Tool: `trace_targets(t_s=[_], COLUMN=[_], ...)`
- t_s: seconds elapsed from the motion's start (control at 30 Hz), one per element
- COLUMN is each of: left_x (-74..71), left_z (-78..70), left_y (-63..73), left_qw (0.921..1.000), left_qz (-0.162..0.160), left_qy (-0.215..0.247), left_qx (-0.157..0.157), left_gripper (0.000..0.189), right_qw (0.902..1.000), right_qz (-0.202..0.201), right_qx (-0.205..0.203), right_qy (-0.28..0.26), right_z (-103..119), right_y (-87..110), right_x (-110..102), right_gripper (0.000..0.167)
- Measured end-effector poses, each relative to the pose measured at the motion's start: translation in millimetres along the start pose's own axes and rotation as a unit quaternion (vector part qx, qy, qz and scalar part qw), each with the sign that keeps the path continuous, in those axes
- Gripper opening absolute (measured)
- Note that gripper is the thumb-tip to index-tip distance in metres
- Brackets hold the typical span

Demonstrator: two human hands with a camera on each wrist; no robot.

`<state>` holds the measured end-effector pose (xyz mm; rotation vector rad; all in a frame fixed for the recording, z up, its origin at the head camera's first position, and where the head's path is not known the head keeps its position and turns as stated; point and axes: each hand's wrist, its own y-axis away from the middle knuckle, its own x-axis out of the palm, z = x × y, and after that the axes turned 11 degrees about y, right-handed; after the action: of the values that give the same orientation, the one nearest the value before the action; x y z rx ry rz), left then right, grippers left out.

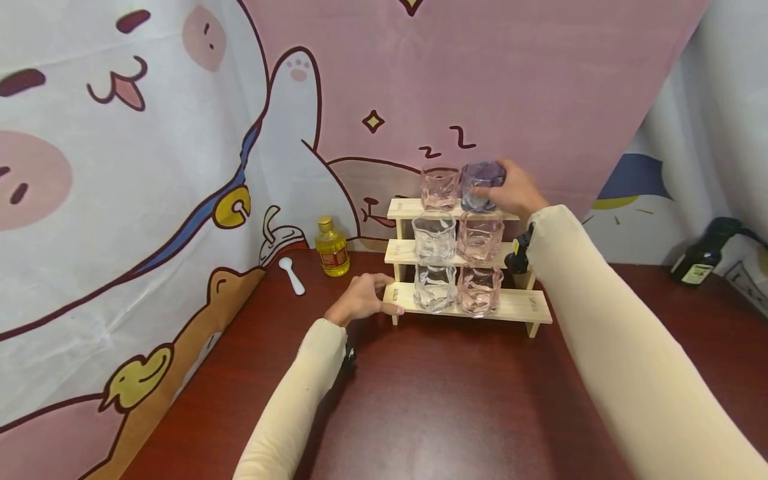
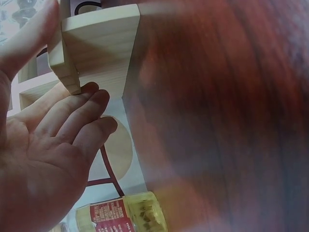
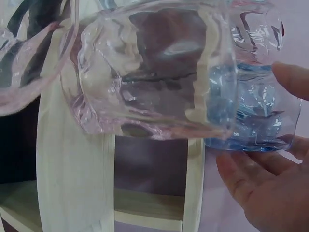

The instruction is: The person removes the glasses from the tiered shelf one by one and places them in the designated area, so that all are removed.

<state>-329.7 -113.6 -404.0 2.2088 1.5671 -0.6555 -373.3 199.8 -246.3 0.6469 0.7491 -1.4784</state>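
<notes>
A three-tier wooden stand holds two glasses on each tier. On the top tier, my right hand grips a blue wavy glass from its right side, beside a pink glass. My right thumb and fingers lie on opposite sides of the blue glass in the right wrist view. Below are a clear glass and a pink glass, then another clear glass and pink glass. My left hand holds the bottom tier's left end between thumb and fingers.
A small bottle of yellow oil stands left of the stand, with a white spoon lying nearby on the dark red table. At the far right is a dark bottle. A cartoon-printed cloth hangs close behind the stand.
</notes>
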Motion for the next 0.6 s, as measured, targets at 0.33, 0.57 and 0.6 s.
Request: trace_targets(t_s=[0.33, 0.57, 0.6], left_x=[-0.9, 0.0, 0.4], left_z=[0.9, 2.5, 2.8], left_y=[1.2, 1.6, 1.5], left_qw=[1.0000, 0.9999, 0.9999], left_qz=[-0.001, 0.000, 0.000], left_qy=[0.003, 0.013, 0.015], left_qx=[0.005, 0.006, 0.007], left_gripper=[0.069, 0.069, 0.069], right_qw=[0.9987, 0.9982, 0.9983], right_qz=[-0.038, -0.041, -0.037], right_qx=[0.012, 0.012, 0.011], right_qy=[-0.033, -0.042, -0.043], right_z=[-1.1, -5.2, -5.9], right_y=[0.7, -2.1, -2.9], right_x=[7.7, 8.0, 7.9], right_gripper=[0.089, 0.088, 0.088])
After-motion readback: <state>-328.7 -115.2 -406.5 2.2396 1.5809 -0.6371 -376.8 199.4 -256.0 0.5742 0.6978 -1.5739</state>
